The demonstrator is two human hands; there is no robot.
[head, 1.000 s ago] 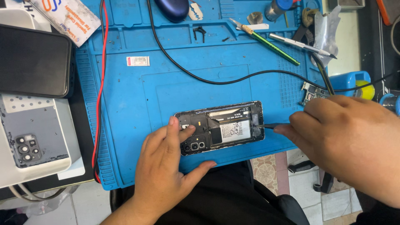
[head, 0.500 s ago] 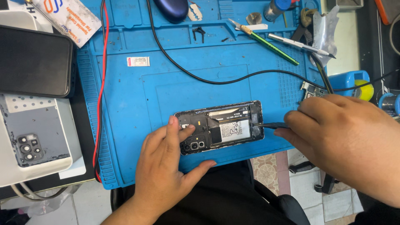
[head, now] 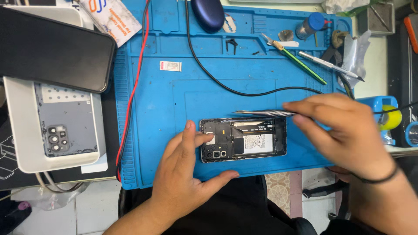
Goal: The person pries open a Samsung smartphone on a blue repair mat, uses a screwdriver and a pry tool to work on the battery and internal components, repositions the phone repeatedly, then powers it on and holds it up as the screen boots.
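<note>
Lying flat on the near part of a blue work mat [head: 174,100], an opened phone [head: 244,140] with its back cover removed shows its insides: a pale battery label in the middle, dark boards around it, and a cluster of camera lenses at its left end. The left hand [head: 187,178] rests just left of the phone, fingers spread apart, with fingertips touching the phone's left end and the thumb stretched along the mat's near edge. The right hand [head: 344,130], blurred, hovers over the phone's right end, its fingers pinched together on metal tweezers [head: 263,113] whose tips point left, just beyond the phone's far edge. At far left, a white tray [head: 26,143] holds a grey back cover [head: 65,119] with camera cut-outs, and a dark phone [head: 52,50] lies screen-up partly over the tray's far end. Along the mat's far rim, shallow compartments hold small dark screws or clips [head: 232,43], a blue-capped bottle [head: 309,26] and a green-handled tool [head: 300,63]; a silver pen-like tool [head: 331,65] lies to their right. A dark blue oval case [head: 209,13] sits at the far edge, a black cable [head: 226,85] curves across the mat, and a red wire [head: 133,91] runs down its left side.
</note>
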